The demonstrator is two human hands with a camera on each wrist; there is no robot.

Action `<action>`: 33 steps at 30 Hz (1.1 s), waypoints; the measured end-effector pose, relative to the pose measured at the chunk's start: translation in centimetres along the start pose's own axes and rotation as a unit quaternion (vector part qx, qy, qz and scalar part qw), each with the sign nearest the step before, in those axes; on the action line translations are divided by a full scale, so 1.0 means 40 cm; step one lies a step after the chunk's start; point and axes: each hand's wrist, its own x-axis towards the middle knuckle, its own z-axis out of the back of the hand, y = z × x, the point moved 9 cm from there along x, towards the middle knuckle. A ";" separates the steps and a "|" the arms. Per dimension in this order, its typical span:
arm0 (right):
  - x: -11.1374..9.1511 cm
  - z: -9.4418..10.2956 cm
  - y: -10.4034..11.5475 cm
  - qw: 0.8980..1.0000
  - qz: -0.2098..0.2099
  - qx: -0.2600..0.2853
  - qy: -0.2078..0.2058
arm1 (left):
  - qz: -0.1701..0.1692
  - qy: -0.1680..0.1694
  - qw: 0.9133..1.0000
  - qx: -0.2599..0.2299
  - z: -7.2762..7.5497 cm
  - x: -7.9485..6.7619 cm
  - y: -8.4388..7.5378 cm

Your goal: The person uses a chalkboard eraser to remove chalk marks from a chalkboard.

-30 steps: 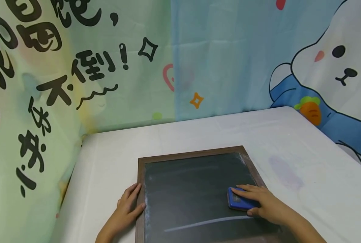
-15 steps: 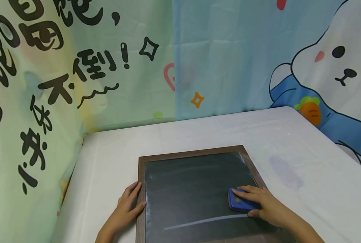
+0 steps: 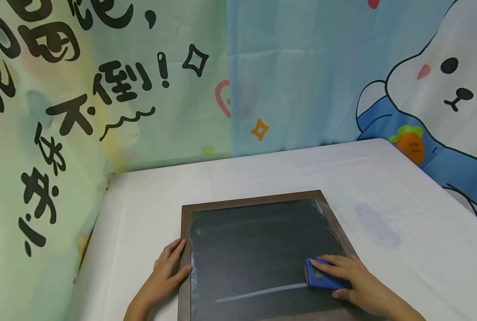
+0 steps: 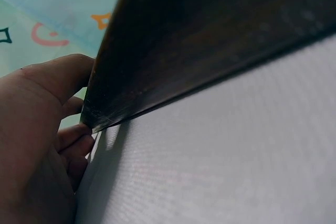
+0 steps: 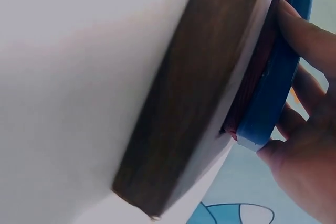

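A small blackboard (image 3: pixel 254 249) with a brown wooden frame lies on the white table. My left hand (image 3: pixel 164 276) holds the frame's left edge, its thumb over the side; in the left wrist view the fingers (image 4: pixel 79 148) curl at the board's corner. My right hand (image 3: pixel 358 285) grips a blue blackboard eraser (image 3: pixel 322 274) flat against the right part of the board. A pale chalk line (image 3: pixel 262 292) runs across the lower board and meets the eraser's left side. In the right wrist view thumb and fingers span the eraser (image 5: pixel 273 82), its dark red pad facing the board.
The white tabletop (image 3: pixel 254 174) extends behind and beside the board, with a faint purple stain (image 3: pixel 376 225) at right. Printed cloth curtains (image 3: pixel 174 111) hang along the back and left; a white cartoon animal (image 3: pixel 442 98) is on the right part.
My right hand has slid the eraser slightly right and toward me, over the right end of the chalk line, so the visible line is shorter. My left hand stays at the frame.
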 end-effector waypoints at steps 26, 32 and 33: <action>0.092 -0.084 0.133 0.996 -0.016 0.088 0.022 | 0.012 0.013 1.000 -0.007 0.004 0.007 0.006; 0.163 -0.138 0.240 0.995 0.001 0.077 0.071 | 0.005 0.007 1.000 -0.007 0.002 0.008 0.002; 0.174 -0.147 0.258 0.994 0.005 0.079 0.077 | 0.005 0.006 1.000 -0.007 0.002 0.007 0.001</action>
